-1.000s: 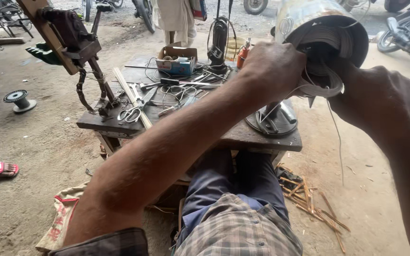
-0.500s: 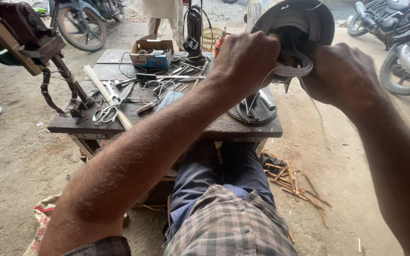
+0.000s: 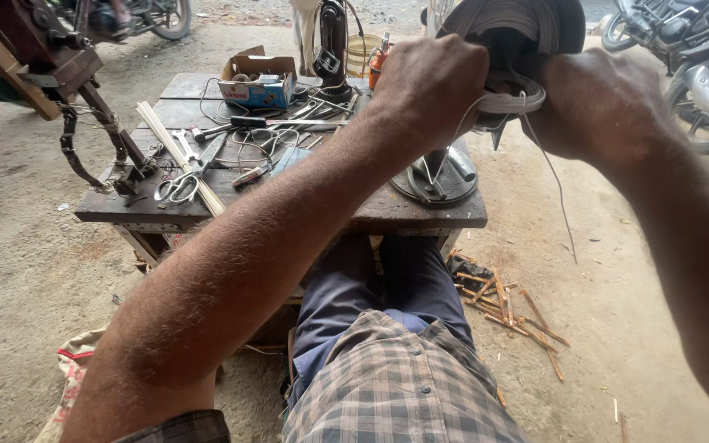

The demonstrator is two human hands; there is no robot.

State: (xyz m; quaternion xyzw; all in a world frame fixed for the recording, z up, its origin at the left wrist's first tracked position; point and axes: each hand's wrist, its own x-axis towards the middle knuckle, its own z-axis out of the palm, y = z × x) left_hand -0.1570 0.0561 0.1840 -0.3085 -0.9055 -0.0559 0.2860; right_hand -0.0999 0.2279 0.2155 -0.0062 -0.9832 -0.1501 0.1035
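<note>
Both my hands are raised in front of me around a round grey metal motor housing (image 3: 527,25) with pale windings or tape (image 3: 512,102) at its lower opening. My left hand (image 3: 430,89) grips its left side. My right hand (image 3: 599,105) holds its right side, fingers tucked under it. A thin white string (image 3: 553,184) hangs down from the housing. Below it, on the right part of the low wooden table (image 3: 387,215), lies a round metal base plate (image 3: 436,179).
The table carries scissors (image 3: 176,189), a bundle of thin pale sticks (image 3: 176,156), wires, pliers, an open cardboard box (image 3: 254,80) and a black stand (image 3: 331,49). A winding frame (image 3: 59,74) stands at the left. Motorcycles (image 3: 691,57) are parked behind. Wood splinters (image 3: 510,303) litter the ground.
The housing and both hands have stayed raised together while my view has drifted, so the table now sits lower and more to the right in the picture.
</note>
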